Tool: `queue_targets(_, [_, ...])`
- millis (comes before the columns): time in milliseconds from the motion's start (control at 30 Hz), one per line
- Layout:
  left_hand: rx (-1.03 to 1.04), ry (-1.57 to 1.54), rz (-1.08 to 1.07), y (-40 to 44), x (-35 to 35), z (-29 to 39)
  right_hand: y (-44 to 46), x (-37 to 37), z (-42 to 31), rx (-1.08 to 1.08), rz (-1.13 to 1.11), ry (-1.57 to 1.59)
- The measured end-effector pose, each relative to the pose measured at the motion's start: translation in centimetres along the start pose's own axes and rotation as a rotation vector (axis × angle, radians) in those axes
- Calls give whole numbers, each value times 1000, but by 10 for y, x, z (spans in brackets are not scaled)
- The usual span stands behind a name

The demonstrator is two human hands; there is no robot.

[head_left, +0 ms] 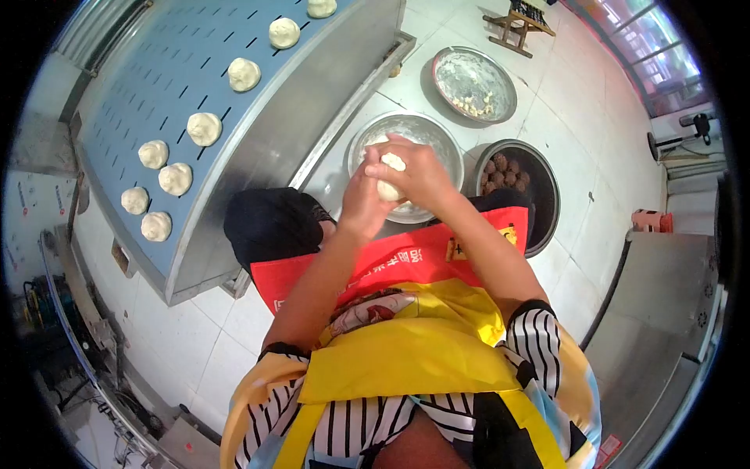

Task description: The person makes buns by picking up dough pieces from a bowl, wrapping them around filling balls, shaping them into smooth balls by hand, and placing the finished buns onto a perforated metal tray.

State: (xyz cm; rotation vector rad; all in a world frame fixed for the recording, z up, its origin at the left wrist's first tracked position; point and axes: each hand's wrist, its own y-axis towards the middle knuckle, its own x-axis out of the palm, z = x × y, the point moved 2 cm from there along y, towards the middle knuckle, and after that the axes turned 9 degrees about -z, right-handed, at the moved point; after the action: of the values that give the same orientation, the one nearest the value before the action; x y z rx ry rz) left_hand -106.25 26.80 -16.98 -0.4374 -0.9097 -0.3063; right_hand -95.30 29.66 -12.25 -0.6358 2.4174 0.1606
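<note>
Pale, soft dough is pressed between my two hands, and parts of it show through the gaps. My left hand wraps the dough from the left side. From above and the right, my right hand closes over it with curled fingers. Both hands hover over a metal bowl whose inside looks whitish; my hands hide much of its content. Close by on the right, several brown balls sit in a dark round tub.
Another metal basin, smeared white and holding small dough scraps, stands farther off. On my left, a slotted blue surface in a metal frame carries several round dough pieces. A wooden stool is at the back, and a metal cabinet at right.
</note>
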Motion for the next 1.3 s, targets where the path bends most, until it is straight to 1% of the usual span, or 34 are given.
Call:
queue_targets(33, [92, -66, -33, 5, -6, -7, 2, 3, 3, -74, 42, -28])
queue_targets(100, [62, -16, 6, 3, -6, -4, 5, 9, 10, -211, 128, -85])
queue_targets(133, [42, 6, 26, 1, -5, -3, 2, 10, 14, -219, 94, 26])
queue_targets(167, [-61, 104, 34, -3, -5, 4, 1, 8, 8, -228, 62, 135])
queue_targets(200, [-75, 155, 16, -3, -5, 5, 0, 5, 3, -240, 30, 244])
queue_targets(233, [-86, 206, 0, -3, -6, 4, -2, 3, 4, -6, -139, 327])
queue_targets(267, [-92, 257, -17, -2, -8, 4, -2, 3, 3, -18, -68, 223])
queue_targets(333, [16, 178, 19, 4, -10, -6, 1, 8, 4, -50, 71, 21])
queue_targets(367, [51, 147, 33, 4, -7, -7, 2, 11, 7, -66, 115, 45])
queue_targets(400, [82, 115, 45, 3, -4, -8, 2, 13, 8, -153, 121, 95])
queue_targets(433, [42, 224, 70, 0, -4, -4, 3, 13, 8, -237, 126, 144])
queue_targets(467, [-25, 223, 46, -2, -6, -1, 2, 13, 9, -318, 133, 192])
queue_targets(533, [-157, 221, -7, -3, -9, 3, -1, 14, 18, -166, 59, 122])
queue_targets(567, [-94, 245, 28, -5, -2, 2, 0, 13, 20, -97, 21, 85])
queue_targets(667, [-43, 186, 7, 2, -6, -2, 4, 9, 15, 36, -70, 70])
queue_targets(767, [12, 298, 138, 4, -18, 3, 2, 3, 10, -427, 269, -346])
queue_targets(867, [197, 428, 161, 10, -27, 8, -11, -2, 2, -199, 339, -488])
queue_targets(900, [230, 431, 172, 11, -28, 7, -14, -1, -2, -106, 289, -474])
queue_targets(1000, [280, 566, 189, 13, -25, 3, -11, 6, 7, -159, 261, -510])
queue_targets(1100, [342, 469, 176, 11, -16, 2, -9, 2, 6, -333, 343, -511])
queue_targets(1200, [99, 134, 180, 6, -21, 17, -8, -8, 4, -435, 295, -480])
queue_targets(1233, [-66, 54, 89, 4, -23, 20, -9, -8, 3, -462, 243, -496])
queue_targets(1300, [-350, -241, -449, 17, -63, 2, -8, -12, 1, -523, 139, -532])
